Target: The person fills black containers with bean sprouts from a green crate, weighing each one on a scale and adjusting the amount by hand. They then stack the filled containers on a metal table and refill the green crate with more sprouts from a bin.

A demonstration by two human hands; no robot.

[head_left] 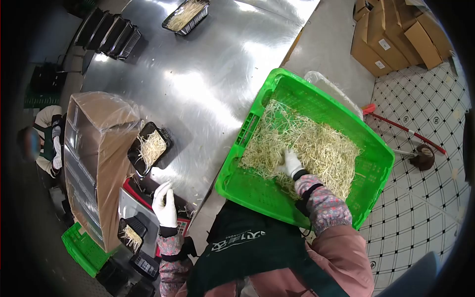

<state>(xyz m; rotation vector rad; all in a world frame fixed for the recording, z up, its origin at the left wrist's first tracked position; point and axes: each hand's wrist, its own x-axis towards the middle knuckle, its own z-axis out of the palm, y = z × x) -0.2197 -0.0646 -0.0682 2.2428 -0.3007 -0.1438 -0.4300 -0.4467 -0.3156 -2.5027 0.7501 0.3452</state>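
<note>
A large green crate (237,190) holds a heap of pale bean sprouts (321,148). My right hand (291,163), in a white glove, reaches into the sprouts, and its fingertips are partly hidden among them. My left hand (165,204), also gloved in white, hovers above a red scale (181,227) with nothing seen in it, its fingers extended and close together. Beside it, a black tray (129,236) with some sprouts sits on the metal plate. Farther up, another black tray (148,148) with sprouts rests on the steel table (198,64).
A sprout-filled tray (186,17) stands at the table's far side, near stacked black trays (106,34). A plastic-covered box (101,163) is at left, with a person (48,138) beyond. Cardboard boxes (391,42) and a red-handled tool (410,131) are at right.
</note>
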